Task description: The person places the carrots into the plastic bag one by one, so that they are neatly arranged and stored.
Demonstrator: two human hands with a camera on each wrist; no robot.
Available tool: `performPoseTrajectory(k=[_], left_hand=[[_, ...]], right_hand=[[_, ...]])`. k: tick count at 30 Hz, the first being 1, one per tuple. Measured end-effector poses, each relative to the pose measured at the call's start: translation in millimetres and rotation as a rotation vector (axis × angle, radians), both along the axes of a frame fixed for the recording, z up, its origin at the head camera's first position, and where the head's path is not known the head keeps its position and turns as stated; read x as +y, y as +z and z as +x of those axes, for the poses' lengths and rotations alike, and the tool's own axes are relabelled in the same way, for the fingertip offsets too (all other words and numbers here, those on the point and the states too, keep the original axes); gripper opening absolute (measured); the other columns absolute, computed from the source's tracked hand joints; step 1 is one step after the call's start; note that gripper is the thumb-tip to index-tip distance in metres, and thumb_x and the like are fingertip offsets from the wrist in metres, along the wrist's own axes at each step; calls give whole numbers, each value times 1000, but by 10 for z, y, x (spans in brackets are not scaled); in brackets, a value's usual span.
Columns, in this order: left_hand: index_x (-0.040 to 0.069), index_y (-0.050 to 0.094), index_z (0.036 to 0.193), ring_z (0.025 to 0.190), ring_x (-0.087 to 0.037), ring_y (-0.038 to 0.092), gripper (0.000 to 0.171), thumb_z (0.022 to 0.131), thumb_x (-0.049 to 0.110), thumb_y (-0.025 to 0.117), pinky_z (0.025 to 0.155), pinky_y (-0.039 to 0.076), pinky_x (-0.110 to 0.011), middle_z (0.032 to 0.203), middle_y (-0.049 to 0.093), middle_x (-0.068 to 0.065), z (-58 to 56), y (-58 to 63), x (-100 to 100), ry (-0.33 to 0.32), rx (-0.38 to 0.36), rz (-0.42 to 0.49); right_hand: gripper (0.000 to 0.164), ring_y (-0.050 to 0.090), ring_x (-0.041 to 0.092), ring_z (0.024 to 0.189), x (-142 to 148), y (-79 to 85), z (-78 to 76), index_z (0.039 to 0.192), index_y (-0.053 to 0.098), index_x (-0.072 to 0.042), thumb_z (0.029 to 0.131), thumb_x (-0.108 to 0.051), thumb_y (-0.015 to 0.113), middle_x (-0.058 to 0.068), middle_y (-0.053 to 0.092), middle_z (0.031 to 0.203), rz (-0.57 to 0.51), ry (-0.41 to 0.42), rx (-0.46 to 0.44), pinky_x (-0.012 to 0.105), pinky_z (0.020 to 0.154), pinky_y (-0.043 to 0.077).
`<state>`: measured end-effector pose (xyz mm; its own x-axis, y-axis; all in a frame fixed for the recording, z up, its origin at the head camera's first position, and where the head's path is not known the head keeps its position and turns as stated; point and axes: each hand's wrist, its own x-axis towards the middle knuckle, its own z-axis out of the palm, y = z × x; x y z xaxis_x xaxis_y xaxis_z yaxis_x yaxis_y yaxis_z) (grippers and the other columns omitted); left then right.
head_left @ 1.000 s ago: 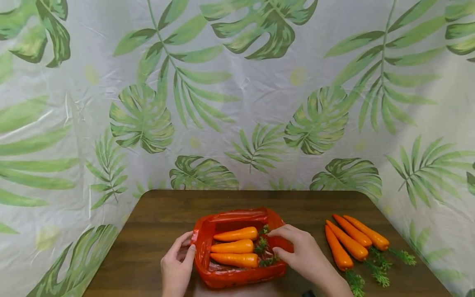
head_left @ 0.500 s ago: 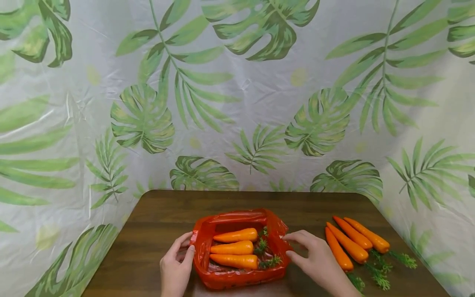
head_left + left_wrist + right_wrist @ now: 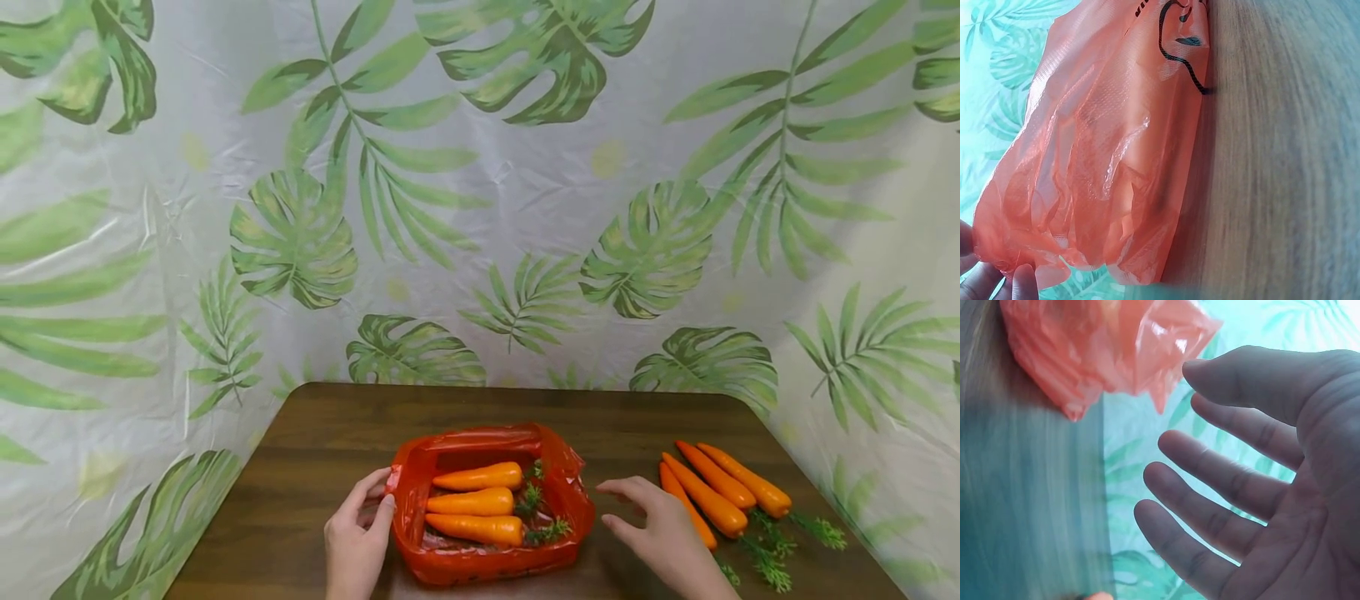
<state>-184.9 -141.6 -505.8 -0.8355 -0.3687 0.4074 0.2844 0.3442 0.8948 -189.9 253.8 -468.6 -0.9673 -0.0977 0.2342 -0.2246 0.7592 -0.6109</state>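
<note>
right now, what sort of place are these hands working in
Probably a makeshift indoor workspace, though I can't be sure. A pale grey sheet printed with green leaves hangs behind and beside a dark brown wood-grain table, which bears a red plastic bag and loose orange carrots with green tops.

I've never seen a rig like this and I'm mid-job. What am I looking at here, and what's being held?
There's no machine: the grips are a person's bare left hand and right hand. The wide picture comes from a head-worn camera; the two close ones come from wrist cameras, where the dark brown wood-grain table looks sideways. On it sits an open red plastic bag holding three orange carrots with green leafy tops. Four similar carrots lie to its right. The left hand pinches the bag's left edge; the right hand, beside the bag, holds nothing.
</note>
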Motion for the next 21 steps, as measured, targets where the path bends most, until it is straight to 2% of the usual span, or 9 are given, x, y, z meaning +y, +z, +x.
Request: performPoseTrajectory(k=[10, 18, 21], left_hand=[[22, 74, 116, 84, -11, 68, 34, 88, 2, 76, 67, 58, -26, 94, 71, 2, -5, -5, -3, 9, -14, -16], [21, 74, 117, 83, -12, 70, 35, 88, 0, 75, 66, 58, -25, 93, 71, 6, -13, -4, -8, -16, 45, 4], [22, 74, 117, 83, -12, 70, 36, 89, 0, 75, 66, 58, -25, 93, 71, 6, -4, -14, -6, -18, 43, 6]], right_hand=[[34, 66, 21, 102, 211, -60, -27, 115, 72, -30, 83, -28, 84, -10, 68, 108, 49, -33, 14, 40, 80, 57], [36, 65, 26, 103, 332, -85, -69, 118, 72, -23, 84, -24, 83, 2, 69, 114, 135, -80, -17, 46, 82, 55], [37, 65, 28, 102, 369, -88, -54, 119, 72, -20, 84, -24, 82, 5, 69, 116, 150, -89, -25, 50, 83, 54]])
